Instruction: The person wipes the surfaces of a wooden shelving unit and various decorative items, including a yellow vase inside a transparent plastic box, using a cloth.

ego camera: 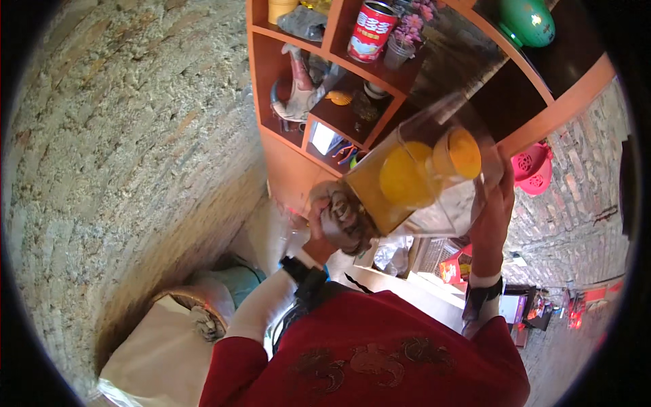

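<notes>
My left hand [320, 236] grips a brown carved figure [343, 216], its fingers wrapped round the near side. Against the figure stands a transparent box [437, 208], tilted, with a yellow base and a round yellow object [407, 175] that shows through its walls. A short yellow-orange cylinder [462, 152] shows at the box's upper right; whether it is inside cannot be told. My right hand [492, 213] holds the box by its right side, its fingers partly seen through the clear wall. Whether figure and box are joined is not clear.
Ahead stands an orange-brown shelf unit [285, 163] with a red tin can [372, 31], pink artificial flowers [409, 28], a green vase [529, 20] and a horn-shaped ornament [300, 91]. A rough brick wall [127, 127] runs along the left. Pink plastic baskets [533, 170] hang at right.
</notes>
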`<state>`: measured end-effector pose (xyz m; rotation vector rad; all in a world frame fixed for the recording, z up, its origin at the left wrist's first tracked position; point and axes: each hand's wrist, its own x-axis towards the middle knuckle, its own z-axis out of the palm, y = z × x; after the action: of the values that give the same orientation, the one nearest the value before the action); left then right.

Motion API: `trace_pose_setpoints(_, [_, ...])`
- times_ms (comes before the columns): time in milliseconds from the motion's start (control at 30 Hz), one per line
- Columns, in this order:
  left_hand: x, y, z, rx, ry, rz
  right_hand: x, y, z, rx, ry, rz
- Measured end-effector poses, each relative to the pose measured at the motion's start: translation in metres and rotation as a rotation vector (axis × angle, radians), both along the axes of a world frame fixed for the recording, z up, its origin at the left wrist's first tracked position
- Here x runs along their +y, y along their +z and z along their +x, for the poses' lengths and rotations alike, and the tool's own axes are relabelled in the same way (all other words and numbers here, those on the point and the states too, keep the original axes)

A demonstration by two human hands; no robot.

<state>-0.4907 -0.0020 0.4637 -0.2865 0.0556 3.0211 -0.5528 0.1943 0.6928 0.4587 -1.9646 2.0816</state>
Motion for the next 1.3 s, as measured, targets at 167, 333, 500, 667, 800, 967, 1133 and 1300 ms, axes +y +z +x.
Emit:
trace_pose_setpoints(167, [0.033, 0.001, -0.046, 0.092, 0.114, 0.082, 0.011, 0.001, -0.053, 0.074, 0.08, 0.123])
trace_pose_setpoints(333, [0.058, -0.02, -0.056, 0.099, 0.126, 0.151, 0.01, 0.002, -0.074, 0.104, 0.114, 0.187])
trace_pose_setpoints(500, [0.075, -0.014, -0.068, 0.092, 0.209, 0.185, 0.033, -0.002, -0.099, 0.085, 0.238, -0.117])
trace_pose_setpoints(667, [0.081, -0.004, -0.083, 0.108, 0.204, 0.275, 0.022, 0.038, -0.076, 0.572, -0.289, 0.929])
trace_pose_setpoints(800, [0.095, 0.006, -0.094, 0.14, 0.232, 0.303, 0.022, 0.043, -0.061, 0.486, 0.054, 0.848])
trace_pose_setpoints(967, [0.104, 0.022, -0.129, 0.032, 0.224, 0.157, 0.001, 0.025, -0.068, 0.831, -0.196, 1.496])
trace_pose_setpoints(1133, [0.111, 0.0, -0.16, -0.164, 0.123, -0.148, 0.0, 0.019, -0.109, 0.985, -0.32, 1.662])
trace_pose_setpoints(1300, [0.094, 0.03, -0.133, -0.133, 0.111, -0.104, 0.009, 0.026, -0.114, 0.878, -0.269, 1.55])
